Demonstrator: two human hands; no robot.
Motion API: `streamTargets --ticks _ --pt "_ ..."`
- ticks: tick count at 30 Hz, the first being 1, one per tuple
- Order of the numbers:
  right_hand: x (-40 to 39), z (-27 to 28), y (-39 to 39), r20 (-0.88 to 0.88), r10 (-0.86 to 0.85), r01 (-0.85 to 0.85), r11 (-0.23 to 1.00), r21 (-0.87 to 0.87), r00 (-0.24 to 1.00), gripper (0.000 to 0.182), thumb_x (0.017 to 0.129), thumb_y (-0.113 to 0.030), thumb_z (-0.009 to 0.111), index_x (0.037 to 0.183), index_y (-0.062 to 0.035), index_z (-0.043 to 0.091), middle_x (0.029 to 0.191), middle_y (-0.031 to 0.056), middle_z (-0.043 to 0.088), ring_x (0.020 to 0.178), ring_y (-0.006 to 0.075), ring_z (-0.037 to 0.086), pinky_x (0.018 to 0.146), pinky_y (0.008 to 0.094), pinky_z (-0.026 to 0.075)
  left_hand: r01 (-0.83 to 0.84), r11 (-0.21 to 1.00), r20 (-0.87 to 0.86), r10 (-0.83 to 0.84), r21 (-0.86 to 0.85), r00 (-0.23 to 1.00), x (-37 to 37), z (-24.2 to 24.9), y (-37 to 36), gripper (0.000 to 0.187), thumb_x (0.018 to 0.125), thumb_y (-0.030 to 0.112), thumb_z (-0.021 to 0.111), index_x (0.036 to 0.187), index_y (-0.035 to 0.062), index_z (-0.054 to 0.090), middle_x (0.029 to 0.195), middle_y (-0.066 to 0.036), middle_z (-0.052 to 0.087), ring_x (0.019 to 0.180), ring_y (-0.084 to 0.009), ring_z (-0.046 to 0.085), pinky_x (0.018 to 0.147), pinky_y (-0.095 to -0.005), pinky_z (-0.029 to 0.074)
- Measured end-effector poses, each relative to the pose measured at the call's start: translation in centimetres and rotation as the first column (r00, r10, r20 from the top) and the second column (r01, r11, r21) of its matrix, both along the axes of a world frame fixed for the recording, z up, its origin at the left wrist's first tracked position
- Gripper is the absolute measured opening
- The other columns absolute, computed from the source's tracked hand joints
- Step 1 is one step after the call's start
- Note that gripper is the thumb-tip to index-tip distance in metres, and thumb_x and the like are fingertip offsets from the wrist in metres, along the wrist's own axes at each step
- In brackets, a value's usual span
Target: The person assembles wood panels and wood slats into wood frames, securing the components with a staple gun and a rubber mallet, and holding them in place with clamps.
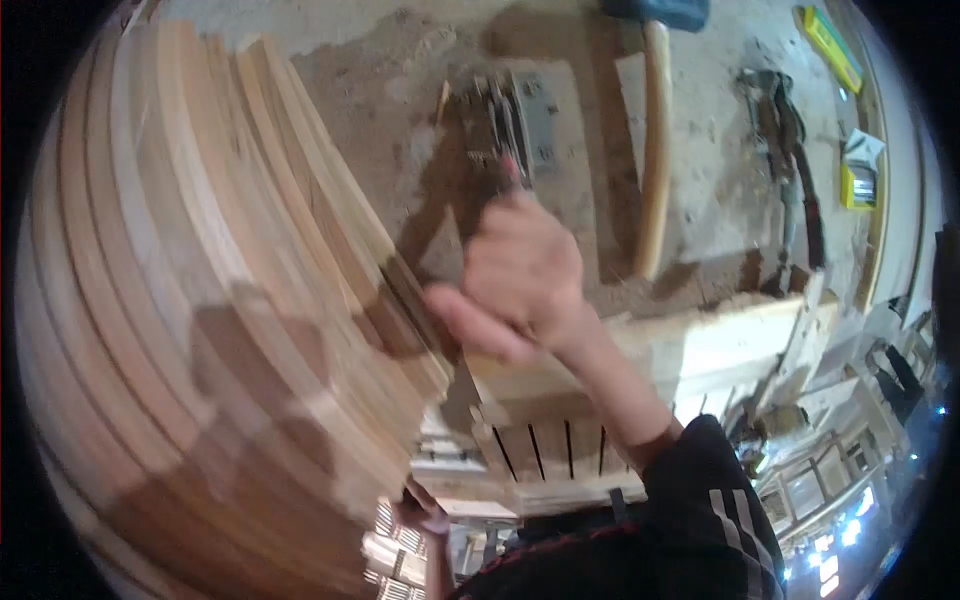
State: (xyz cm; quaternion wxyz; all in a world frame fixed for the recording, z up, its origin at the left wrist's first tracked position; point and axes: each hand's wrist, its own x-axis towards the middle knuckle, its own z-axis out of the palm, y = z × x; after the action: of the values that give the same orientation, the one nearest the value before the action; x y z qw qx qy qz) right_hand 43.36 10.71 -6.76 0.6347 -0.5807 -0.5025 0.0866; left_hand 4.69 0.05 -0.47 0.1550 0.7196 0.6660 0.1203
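My right hand [525,265] reaches across the middle of the view, fingers curled and thumb stretched out to the left. Beyond its knuckles shows a slim dark piece with a reddish end [510,168], blurred, whose kind I cannot tell. It meets a cluster of metal hardware [540,120], flat plates and narrow bars, lying on the worn bench top [400,100]. Low in the view, small and in shade, my left hand [432,518] hangs beside my body, its fingers closed at a dark thing.
Stacked wooden boards [190,250] fill the left side. A hammer [655,150] lies right of the metal pieces. Farther right are a dark-handled hand tool [790,150], a yellow-green box [832,48] and a yellow pack [858,185]. A slatted wooden piece [550,450] stands below the bench edge.
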Motion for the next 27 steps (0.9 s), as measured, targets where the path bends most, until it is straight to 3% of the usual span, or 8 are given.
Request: streamTargets --ticks 4,8,10,14,18,20,21,27 --pt "-0.8 1.2 -1.5 -0.155 -0.073 0.056 0.992 -0.114 0.985 0.023 0.078 -0.016 0.070 0.065 -0.0035 0.056 0.065 0.0092 0.054 0.061 0.0257 0.052 0.063 0.0350 0.044 0.270 0.963 -0.017 -0.270 -0.011 0.963 -0.6 1.2 0.9 0.028 0.093 0.012 0.054 0.069 -0.0002 0.046 0.060 -0.006 0.043 0.053 -0.0124 0.040 0.048 -0.0297 0.033" --pt "1.0 8.2 -15.7 -0.196 -0.390 0.257 0.837 -0.483 0.900 0.018 0.083 -0.011 0.070 0.098 -0.0025 0.064 0.092 0.0096 0.066 0.085 0.0188 0.062 0.075 0.0309 0.048 0.021 0.995 0.139 -0.007 -0.102 0.990 -0.7 1.1 0.8 0.024 0.090 0.015 0.059 0.071 0.0017 0.051 0.060 -0.007 0.044 0.055 -0.0129 0.040 0.049 -0.0297 0.033" --pt "2.3 11.8 -27.1 -0.099 -0.719 0.428 0.512 -0.745 0.688 0.023 0.086 -0.011 0.066 0.105 0.0007 0.061 0.099 0.0093 0.065 0.090 0.0197 0.062 0.078 0.0323 0.048 -0.009 0.989 0.120 0.027 -0.146 0.992 -1.5 0.7 0.7 0.023 0.089 0.016 0.060 0.074 0.0003 0.055 0.061 -0.007 0.047 0.057 -0.0144 0.041 0.053 -0.0315 0.037" --pt "3.2 9.3 -54.2 0.297 -0.686 0.494 0.105 -0.863 0.664 0.040 0.085 -0.014 0.063 0.120 0.0010 0.051 0.113 0.0110 0.058 0.097 0.0187 0.056 0.085 0.0306 0.044 0.138 0.962 0.071 -0.125 -0.234 0.990 -3.0 0.6 1.5 0.030 0.084 0.026 0.060 0.079 -0.0033 0.058 0.068 -0.019 0.057 0.063 -0.0321 0.055 0.060 -0.0393 0.042" --pt "-1.2 8.9 -58.9 -0.317 -0.717 0.071 0.454 -0.888 0.621 0.058 0.075 -0.012 0.067 0.127 0.0027 0.047 0.119 0.0173 0.057 0.103 0.0255 0.057 0.088 0.0357 0.047 0.128 0.936 0.099 -0.101 -0.329 0.990 -3.2 0.3 1.9 0.031 0.082 0.030 0.059 0.086 0.0001 0.065 0.071 -0.016 0.062 0.066 -0.0303 0.060 0.061 -0.0377 0.044" --pt "-1.3 5.1 -59.5 0.002 -0.334 0.084 0.231 -0.969 0.943 0.070 0.070 -0.021 0.072 0.130 0.0039 0.043 0.115 0.0210 0.058 0.105 0.0317 0.056 0.092 0.0354 0.044 0.113 0.928 0.114 -0.078 -0.355 0.990 -3.6 -0.3 1.8 0.032 0.081 0.032 0.060 0.088 0.0011 0.066 0.072 -0.015 0.063 0.066 -0.0295 0.062 0.062 -0.0380 0.044" --pt "-2.5 3.0 -59.4 0.292 -0.321 0.351 0.146 -0.925 0.901 0.058 0.071 -0.014 0.070 0.123 0.0027 0.051 0.107 0.0155 0.063 0.097 0.0262 0.061 0.083 0.0345 0.047 0.116 0.922 0.100 -0.085 -0.370 0.991 -3.5 -0.1 2.1 0.032 0.081 0.032 0.059 0.087 0.0014 0.067 0.072 -0.015 0.064 0.066 -0.0293 0.062 0.062 -0.0386 0.045" --pt "-1.1 4.8 -58.3 -0.569 -0.726 -0.185 0.543 -0.819 0.386 0.025 0.078 -0.010 0.065 0.099 0.0006 0.055 0.075 0.0098 0.059 0.067 0.0202 0.060 0.052 0.0315 0.049 0.218 0.945 0.117 -0.195 -0.244 0.974 -4.7 -1.5 2.3 0.033 0.079 0.034 0.058 0.081 0.0024 0.067 0.070 -0.016 0.064 0.068 -0.0321 0.063 0.062 -0.0422 0.046"
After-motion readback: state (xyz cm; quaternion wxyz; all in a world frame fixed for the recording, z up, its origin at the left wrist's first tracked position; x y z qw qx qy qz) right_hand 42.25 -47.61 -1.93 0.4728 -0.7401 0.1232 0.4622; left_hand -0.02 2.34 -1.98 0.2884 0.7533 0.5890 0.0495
